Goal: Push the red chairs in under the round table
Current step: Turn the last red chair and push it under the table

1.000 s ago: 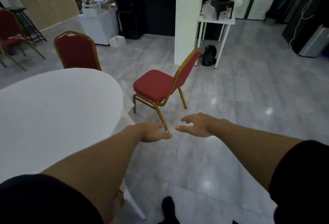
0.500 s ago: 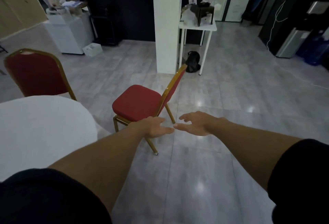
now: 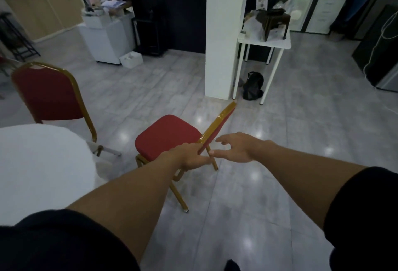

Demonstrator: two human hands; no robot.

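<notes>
Since the near chair stands clear of the round table, these lines take that table as the landmark.

Near chair: the near chair (image 3: 170,136) sits on the floor to the right of the round table (image 3: 43,163), apart from its edge, seat toward the table and backrest away from it.

Far chair: the far chair (image 3: 49,94) stands beyond the table, its front legs just beside the cloth edge; it looks closer in, though how far under I cannot tell.

Left hand: the left hand (image 3: 190,155) rests against the lower end of the near chair's backrest, fingers loosely laid; whether they are actually closed on the frame I cannot tell.

Right hand: the right hand (image 3: 235,149) hovers just right of the backrest, fingers spread, holding nothing.

Risk, tipping: a push placed high on the slanted backrest could likely rock the chair forward instead of sliding it.

Risk, floor: the floor (image 3: 280,163) is glossy tile, so thin legs may skid suddenly or skew off line.

Risk, cloth: legs or seat could catch the hanging white cloth and drag it.

Materials: red padded seat and back, rounded cushion, thin gold metal tube frame; smooth white cloth on the table.
</notes>
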